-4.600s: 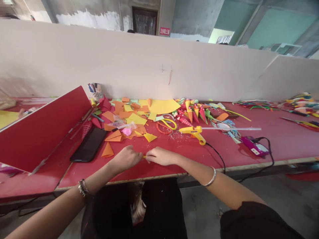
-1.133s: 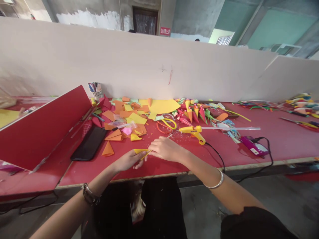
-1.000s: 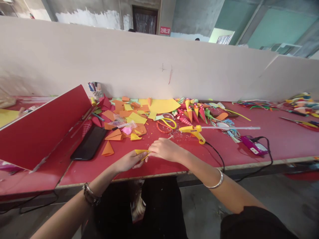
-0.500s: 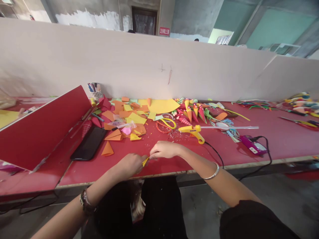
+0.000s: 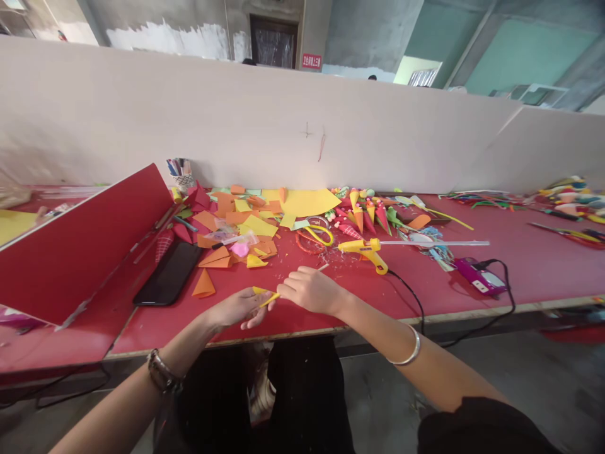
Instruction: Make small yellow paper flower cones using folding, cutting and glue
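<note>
I sit at a long red table (image 5: 543,277) closed off by a pale beige partition board (image 5: 236,126), with a red divider board (image 5: 85,246) slanting on my left. Above the partition are a rough grey concrete wall (image 5: 368,31), a dark doorway (image 5: 273,41) beside a small red sign (image 5: 312,61), and green-tinted panels (image 5: 520,50). The floor (image 5: 543,378) below is bare grey concrete, softly lit.

Both bare forearms reach in from the near side and converge at the middle. The left hand (image 5: 235,307) is turned palm half up, thumb pinched against the fingers. The right hand (image 5: 308,291) is knuckles up and curled closed, its fingertips meeting the left's.
</note>
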`<state>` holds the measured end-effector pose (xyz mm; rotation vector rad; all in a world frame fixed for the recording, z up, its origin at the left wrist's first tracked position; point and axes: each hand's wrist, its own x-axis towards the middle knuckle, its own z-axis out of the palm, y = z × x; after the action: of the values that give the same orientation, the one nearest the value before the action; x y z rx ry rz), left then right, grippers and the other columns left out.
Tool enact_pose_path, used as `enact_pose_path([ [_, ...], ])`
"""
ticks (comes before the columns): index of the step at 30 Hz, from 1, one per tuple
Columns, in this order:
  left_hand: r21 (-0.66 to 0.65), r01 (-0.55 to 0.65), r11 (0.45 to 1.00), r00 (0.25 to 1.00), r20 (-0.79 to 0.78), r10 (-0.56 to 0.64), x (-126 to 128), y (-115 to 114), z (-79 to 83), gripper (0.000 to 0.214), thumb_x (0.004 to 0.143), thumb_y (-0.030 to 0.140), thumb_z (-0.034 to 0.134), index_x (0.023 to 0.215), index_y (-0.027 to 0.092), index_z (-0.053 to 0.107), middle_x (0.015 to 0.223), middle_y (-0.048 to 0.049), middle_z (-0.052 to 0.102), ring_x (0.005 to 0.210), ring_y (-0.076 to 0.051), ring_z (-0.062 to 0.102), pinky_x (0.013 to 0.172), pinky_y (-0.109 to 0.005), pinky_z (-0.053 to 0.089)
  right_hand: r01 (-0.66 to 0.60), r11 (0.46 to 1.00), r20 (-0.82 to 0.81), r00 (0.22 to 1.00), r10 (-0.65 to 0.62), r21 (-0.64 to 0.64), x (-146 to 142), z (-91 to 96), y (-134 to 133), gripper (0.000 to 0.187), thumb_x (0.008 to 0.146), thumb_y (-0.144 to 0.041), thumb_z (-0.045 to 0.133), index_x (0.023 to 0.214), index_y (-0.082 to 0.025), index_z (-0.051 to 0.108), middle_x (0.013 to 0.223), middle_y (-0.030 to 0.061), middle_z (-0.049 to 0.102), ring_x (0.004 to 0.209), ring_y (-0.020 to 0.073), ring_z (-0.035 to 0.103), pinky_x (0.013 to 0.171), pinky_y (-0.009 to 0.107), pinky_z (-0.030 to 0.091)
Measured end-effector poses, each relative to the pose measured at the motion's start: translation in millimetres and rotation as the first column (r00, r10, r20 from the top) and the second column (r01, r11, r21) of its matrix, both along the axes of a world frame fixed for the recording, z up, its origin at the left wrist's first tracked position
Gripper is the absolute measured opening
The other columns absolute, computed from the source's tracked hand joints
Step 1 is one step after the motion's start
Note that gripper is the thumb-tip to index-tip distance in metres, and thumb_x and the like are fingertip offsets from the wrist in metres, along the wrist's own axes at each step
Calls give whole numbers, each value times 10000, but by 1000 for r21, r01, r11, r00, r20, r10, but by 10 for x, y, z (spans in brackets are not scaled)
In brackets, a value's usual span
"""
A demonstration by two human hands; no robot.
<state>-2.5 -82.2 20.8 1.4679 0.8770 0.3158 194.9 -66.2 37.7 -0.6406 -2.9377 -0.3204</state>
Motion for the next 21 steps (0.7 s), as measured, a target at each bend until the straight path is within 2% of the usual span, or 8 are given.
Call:
enact_pose_path([
  [4, 94, 58, 994, 996, -72, -52, 35, -109, 59, 402, 838, 500, 303, 744, 148, 473, 431, 64, 428, 380, -60, 354, 418, -175, 308, -6, 998, 58, 998, 9, -56, 25, -16, -46, 230, 904, -214, 328, 830, -142, 533, 711, 44, 607, 699, 152, 554, 592, 255, 332],
  [7, 334, 147, 931, 959, -277, -52, 51, -166, 74, 409, 866, 454, 268, 687, 151, 476, 481, 37, 451, 445, -81, 417, 476, -193, 331, 71, 985, 109, 993, -54, -156, 23, 18, -99, 271, 904, -304, 330, 844, -153, 547, 704, 48, 625, 664, 155, 571, 537, 234, 315],
  [11, 659, 451, 602, 783, -616, 87, 78, -176, 13, 299, 878, 283, 301, 754, 136, 531, 558, -34, 535, 475, -133, 478, 492, -237, 317, 174, 892, 94, 984, -148, -417, 24, 98, -82, 316, 895, -344, 338, 818, -167, 588, 682, 39, 631, 606, 132, 559, 516, 216, 309],
  [13, 681, 595, 426, 709, -695, 122, 100, -176, -13, 243, 856, 168, 306, 800, 126, 539, 543, -49, 544, 460, -150, 483, 513, -261, 334, 112, 759, 88, 994, -72, -641, 31, 127, -20, 322, 893, -301, 345, 766, -158, 604, 662, 19, 618, 577, 102, 533, 523, 197, 325],
  [15, 689, 644, 334, 691, -711, 134, 111, -172, -20, 241, 837, 108, 296, 808, 121, 535, 527, -51, 542, 459, -153, 488, 542, -275, 351, 59, 617, 84, 996, 12, -785, 29, 129, 41, 329, 892, -251, 335, 741, -147, 608, 630, 2, 599, 542, 79, 505, 522, 180, 338],
  [16, 698, 630, 340, 698, -701, 145, 106, -166, -17, 242, 840, 112, 293, 802, 121, 532, 517, -48, 536, 458, -150, 485, 544, -275, 353, 51, 599, 77, 997, 19, -800, 21, 119, 57, 330, 893, -241, 329, 744, -144, 607, 631, -1, 597, 539, 75, 502, 523, 176, 342],
  [18, 712, 527, 465, 743, -651, 154, 71, -146, -6, 251, 862, 184, 298, 766, 128, 523, 502, -35, 515, 454, -140, 472, 521, -261, 343, 71, 707, 50, 997, -51, -704, -7, 84, 50, 309, 895, -271, 335, 792, -148, 599, 671, 11, 613, 573, 89, 521, 525, 187, 340],
  [21, 522, 260, 812, 895, -446, 0, -16, -106, 11, 350, 881, 373, 263, 707, 155, 476, 478, 10, 463, 433, -111, 435, 473, -227, 330, 92, 935, 4, 995, -97, -342, -60, 29, -34, 261, 894, -290, 349, 855, -148, 564, 749, 54, 626, 674, 139, 556, 539, 220, 336],
])
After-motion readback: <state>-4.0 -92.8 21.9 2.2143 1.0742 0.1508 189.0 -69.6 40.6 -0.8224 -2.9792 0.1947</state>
